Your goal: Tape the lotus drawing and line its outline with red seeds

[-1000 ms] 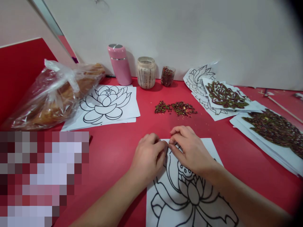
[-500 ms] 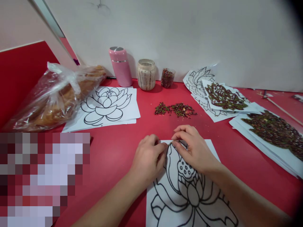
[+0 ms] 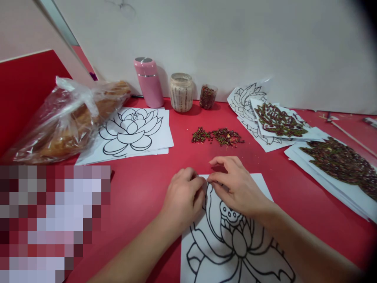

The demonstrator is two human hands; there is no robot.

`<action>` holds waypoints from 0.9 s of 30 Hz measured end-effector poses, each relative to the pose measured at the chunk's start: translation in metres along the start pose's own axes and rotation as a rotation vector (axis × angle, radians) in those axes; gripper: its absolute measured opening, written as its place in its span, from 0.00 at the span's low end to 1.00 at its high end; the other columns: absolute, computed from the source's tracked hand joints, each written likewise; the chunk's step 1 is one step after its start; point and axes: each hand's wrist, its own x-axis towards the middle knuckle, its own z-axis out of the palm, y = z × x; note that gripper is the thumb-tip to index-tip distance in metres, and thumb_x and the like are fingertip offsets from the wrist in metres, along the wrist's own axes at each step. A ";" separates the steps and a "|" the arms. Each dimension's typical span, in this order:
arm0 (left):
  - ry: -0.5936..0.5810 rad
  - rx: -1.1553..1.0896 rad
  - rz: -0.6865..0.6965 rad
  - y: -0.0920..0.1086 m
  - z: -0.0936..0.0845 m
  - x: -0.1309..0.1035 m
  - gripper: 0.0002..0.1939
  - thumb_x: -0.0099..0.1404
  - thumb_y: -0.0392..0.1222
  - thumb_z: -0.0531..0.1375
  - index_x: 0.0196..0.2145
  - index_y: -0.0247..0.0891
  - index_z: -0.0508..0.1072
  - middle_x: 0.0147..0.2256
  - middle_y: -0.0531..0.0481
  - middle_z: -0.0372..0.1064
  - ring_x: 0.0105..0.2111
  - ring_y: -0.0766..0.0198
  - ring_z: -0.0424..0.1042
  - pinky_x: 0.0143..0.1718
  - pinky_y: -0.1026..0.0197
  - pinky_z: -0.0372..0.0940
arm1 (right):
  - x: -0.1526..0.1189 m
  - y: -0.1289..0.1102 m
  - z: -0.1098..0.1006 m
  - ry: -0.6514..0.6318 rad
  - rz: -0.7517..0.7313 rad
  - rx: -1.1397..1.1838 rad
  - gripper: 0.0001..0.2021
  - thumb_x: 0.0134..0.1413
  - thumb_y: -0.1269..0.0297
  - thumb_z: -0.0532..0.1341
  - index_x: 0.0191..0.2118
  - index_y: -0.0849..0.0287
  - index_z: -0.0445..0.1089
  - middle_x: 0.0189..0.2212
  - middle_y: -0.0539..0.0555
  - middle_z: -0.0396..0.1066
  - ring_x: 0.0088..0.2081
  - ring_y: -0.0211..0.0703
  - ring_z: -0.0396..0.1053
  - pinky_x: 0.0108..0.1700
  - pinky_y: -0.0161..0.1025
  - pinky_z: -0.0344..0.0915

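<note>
A white sheet (image 3: 206, 267) with a bold black lotus outline lies before me on the red table. My left hand (image 3: 185, 194) rests at its upper left edge, fingers curled and closed; whatever they hold is hidden. Over the top of the sheet is my right hand (image 3: 240, 188), thumb and index finger pinched close to the left fingertips, the other fingers lifted. What sits in that pinch is too small to make out. Beyond the hands, a small pile of red and green beans (image 3: 225, 136) is spread on the table.
At the back stand a pink flask (image 3: 149, 84), a whitish jar (image 3: 181, 92) and a small bean-filled cup (image 3: 208, 97). Plain lotus sheets (image 3: 129, 135) and a plastic bag (image 3: 73, 122) lie left. Bean-covered pictures (image 3: 338, 161) lie right. The lower left is pixelated.
My right hand has shifted slightly left, bringing its pinched fingertips closer to the left hand's. My left hand has stayed nearly in place on the sheet.
</note>
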 end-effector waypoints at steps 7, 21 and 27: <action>-0.007 0.001 -0.007 0.001 -0.001 0.000 0.13 0.57 0.33 0.48 0.32 0.36 0.72 0.30 0.46 0.60 0.33 0.60 0.61 0.32 0.58 0.60 | -0.001 0.000 -0.001 -0.005 -0.013 -0.062 0.09 0.49 0.72 0.54 0.34 0.57 0.71 0.46 0.56 0.60 0.47 0.46 0.55 0.46 0.44 0.58; -0.035 0.056 0.012 0.002 -0.002 0.000 0.14 0.58 0.34 0.48 0.35 0.39 0.72 0.30 0.47 0.59 0.32 0.60 0.60 0.32 0.59 0.58 | -0.003 0.004 0.000 0.085 0.111 0.085 0.08 0.49 0.72 0.55 0.35 0.58 0.69 0.43 0.56 0.60 0.46 0.44 0.57 0.48 0.42 0.60; -0.054 0.058 0.021 0.003 -0.002 0.001 0.15 0.57 0.34 0.49 0.37 0.39 0.72 0.31 0.47 0.59 0.32 0.60 0.59 0.32 0.58 0.58 | -0.003 0.005 0.001 0.074 0.124 0.104 0.08 0.49 0.72 0.55 0.35 0.58 0.69 0.43 0.55 0.60 0.47 0.44 0.56 0.49 0.42 0.59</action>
